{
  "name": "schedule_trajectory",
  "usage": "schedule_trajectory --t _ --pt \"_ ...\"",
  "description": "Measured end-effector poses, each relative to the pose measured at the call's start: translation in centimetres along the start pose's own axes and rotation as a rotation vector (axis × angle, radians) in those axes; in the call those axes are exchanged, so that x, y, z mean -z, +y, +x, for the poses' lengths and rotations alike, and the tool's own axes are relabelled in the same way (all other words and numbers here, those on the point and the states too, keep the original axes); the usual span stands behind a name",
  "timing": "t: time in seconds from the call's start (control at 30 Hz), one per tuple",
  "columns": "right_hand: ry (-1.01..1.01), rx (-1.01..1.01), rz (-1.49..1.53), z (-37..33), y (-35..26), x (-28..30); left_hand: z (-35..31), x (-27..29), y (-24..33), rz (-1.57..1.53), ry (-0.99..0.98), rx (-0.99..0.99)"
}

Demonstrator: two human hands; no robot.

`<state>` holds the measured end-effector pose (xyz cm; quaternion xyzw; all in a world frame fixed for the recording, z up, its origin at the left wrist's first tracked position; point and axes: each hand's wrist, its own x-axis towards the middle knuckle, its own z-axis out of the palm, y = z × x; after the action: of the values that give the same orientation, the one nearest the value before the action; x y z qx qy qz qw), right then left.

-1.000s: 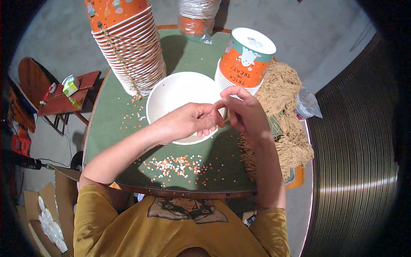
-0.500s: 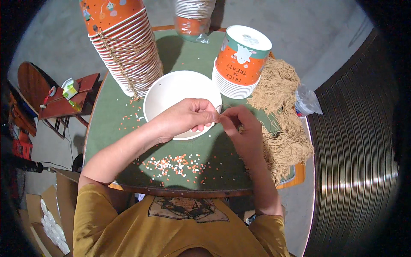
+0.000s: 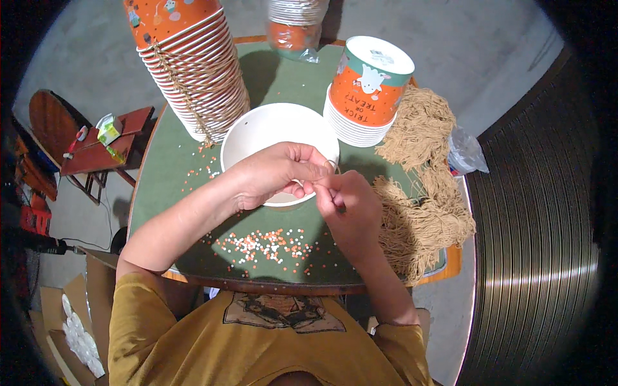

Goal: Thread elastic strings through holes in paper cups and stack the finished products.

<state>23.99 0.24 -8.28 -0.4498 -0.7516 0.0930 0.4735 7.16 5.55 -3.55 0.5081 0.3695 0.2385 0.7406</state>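
Observation:
My left hand (image 3: 286, 168) and my right hand (image 3: 351, 209) meet fingertip to fingertip over the near right rim of a white-lined paper bucket (image 3: 270, 125), whose mouth faces up. Both hands are closed in a pinch on a thin piece of twine (image 3: 336, 166). A small curl of it shows above the fingertips; the rest is hidden by my fingers. A small punched hole shows in the bucket's left wall. Right of my right hand lies a heap of tan twine (image 3: 418, 222), cut in many strands.
A tall stack of orange buckets with twine handles (image 3: 193, 77) stands at the left. Upturned buckets (image 3: 367, 93) are stacked at the back right, wrapped ones (image 3: 294, 29) at the far edge. Orange and white paper dots (image 3: 267, 246) litter the green tabletop (image 3: 161, 212).
My right hand has moved left and slightly nearer me, turning so its fingers tuck in against my left fingertips. The twine curl now shows smaller. The view has shifted slightly.

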Motion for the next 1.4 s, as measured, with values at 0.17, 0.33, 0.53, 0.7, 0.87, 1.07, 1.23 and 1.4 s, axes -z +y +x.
schedule_trajectory --t 0.17,0.33,0.53,0.7,0.87,1.07,1.23,1.4 --pt "0.029 0.161 0.017 0.1 0.6 0.0 0.2 0.4 -0.4 -0.019 -0.002 -0.034" --pt "-0.180 -0.411 0.506 -0.2 1.0 1.7 0.1 0.9 -0.1 0.025 -0.009 -0.080" --pt "-0.144 -0.590 0.852 0.5 1.2 2.8 -0.7 -0.5 -0.1 0.825 0.193 -0.479" --pt "-0.127 -0.461 0.696 0.1 1.4 1.1 -0.8 -2.0 -0.6 1.012 0.275 -0.651" --pt "-0.075 -0.408 0.475 0.4 0.5 0.8 -1.1 -1.2 0.0 0.827 0.211 -0.448" --pt "-0.071 -0.426 0.304 0.7 0.1 0.5 -1.3 -1.1 0.0 0.827 0.233 -0.467" --pt "-0.068 -0.388 0.266 1.1 -0.2 0.0 -1.5 -1.0 0.2 0.815 0.232 -0.458" --pt "-0.049 -0.482 0.459 0.8 0.8 -0.3 -1.4 -0.4 -0.3 0.866 0.224 -0.430"
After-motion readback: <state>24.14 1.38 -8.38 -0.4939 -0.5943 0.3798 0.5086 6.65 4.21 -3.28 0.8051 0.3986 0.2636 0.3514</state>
